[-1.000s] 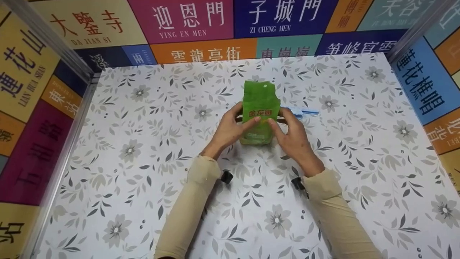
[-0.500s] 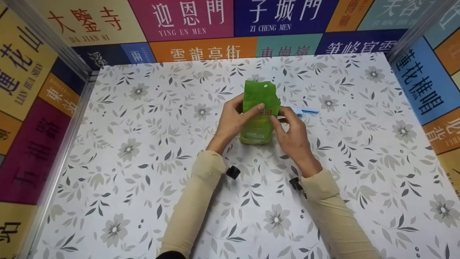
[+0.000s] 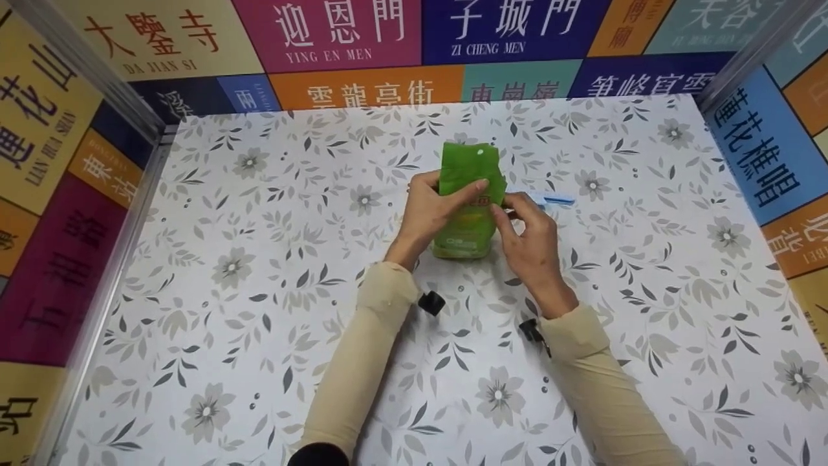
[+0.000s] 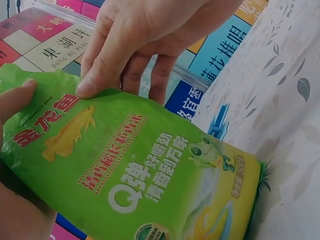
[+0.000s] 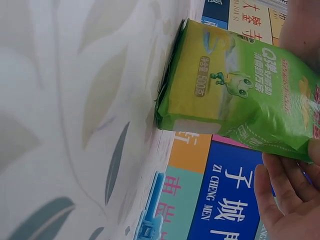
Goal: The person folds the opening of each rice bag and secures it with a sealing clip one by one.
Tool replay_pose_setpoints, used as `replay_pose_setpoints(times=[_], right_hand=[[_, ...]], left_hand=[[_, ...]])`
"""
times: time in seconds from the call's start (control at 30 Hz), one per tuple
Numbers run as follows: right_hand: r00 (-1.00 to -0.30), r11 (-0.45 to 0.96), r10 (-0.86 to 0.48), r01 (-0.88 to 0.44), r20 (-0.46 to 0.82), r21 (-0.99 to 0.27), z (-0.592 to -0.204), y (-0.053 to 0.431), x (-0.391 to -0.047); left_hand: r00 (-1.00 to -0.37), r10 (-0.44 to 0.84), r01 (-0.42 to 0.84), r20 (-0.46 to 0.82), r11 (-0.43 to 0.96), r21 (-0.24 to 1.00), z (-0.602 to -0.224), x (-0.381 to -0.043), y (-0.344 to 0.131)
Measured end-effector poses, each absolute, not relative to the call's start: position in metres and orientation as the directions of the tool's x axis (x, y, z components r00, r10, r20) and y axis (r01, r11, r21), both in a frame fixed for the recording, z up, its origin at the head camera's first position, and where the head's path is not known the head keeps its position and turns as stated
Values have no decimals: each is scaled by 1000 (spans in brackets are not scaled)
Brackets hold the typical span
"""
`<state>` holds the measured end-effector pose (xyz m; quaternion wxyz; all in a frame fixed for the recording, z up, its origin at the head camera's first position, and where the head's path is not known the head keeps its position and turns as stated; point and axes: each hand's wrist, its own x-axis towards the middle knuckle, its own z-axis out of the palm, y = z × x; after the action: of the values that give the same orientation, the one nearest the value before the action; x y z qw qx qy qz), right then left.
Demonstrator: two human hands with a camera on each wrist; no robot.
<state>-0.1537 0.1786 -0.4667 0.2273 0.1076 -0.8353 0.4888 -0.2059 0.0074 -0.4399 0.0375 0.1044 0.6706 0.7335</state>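
Because the green Jinlongyu rice bag (image 3: 462,223) stands on its base on the floral-patterned table (image 3: 323,362), its long axis rises from the tabletop, with the narrower top end uppermost and both hands set on its flanks. The left hand (image 3: 424,210) holds it from the left: the thumb lies across the printed front, well over toward the right edge, while most of the fingers are hidden behind the bag. The right hand (image 3: 532,239) pinches the opposite edge, its grip taken between the thumb on the front and a finger behind; the remaining fingers hang loosely clear of the bag, as the right wrist view shows.

The relation that seems to matter most is the height of each grip along that upright axis. The top edge lies above both hands, beyond them as the head camera looks down, and the left thumb tip reaches nearer to it than the right hand's pinch does.

A light-blue plastic clip (image 3: 557,200) lies on the table, behind and to the right of the bag. The right hand is the nearer to it and partly covers it in the head view.
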Motion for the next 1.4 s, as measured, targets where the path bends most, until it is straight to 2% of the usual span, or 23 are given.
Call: replay_pose_setpoints(times=[0.43, 0.67, 1.03, 1.2, 1.4], right_hand=[[-847, 482, 35, -450, 531, -751, -467, 176, -155], [-853, 475, 21, -451, 522, -755, -466, 175, -155], [-848, 485, 11, -460, 531, -744, -468, 176, -151], [-819, 527, 39, -470, 572, -708, -470, 177, -149], [-774, 570, 60, -492, 631, -658, -471, 177, -148]], left_hand=[[-967, 128, 212, 221, -83, 974, -441, -205, 3], [-974, 108, 192, 200, -79, 978, -440, -203, 1], [-957, 231, 169, 173, -37, 985, -439, -202, 5], [-955, 246, 162, 163, -25, 987, -437, -201, 6], [-935, 302, 156, 185, -117, 981, -435, -201, 9]])
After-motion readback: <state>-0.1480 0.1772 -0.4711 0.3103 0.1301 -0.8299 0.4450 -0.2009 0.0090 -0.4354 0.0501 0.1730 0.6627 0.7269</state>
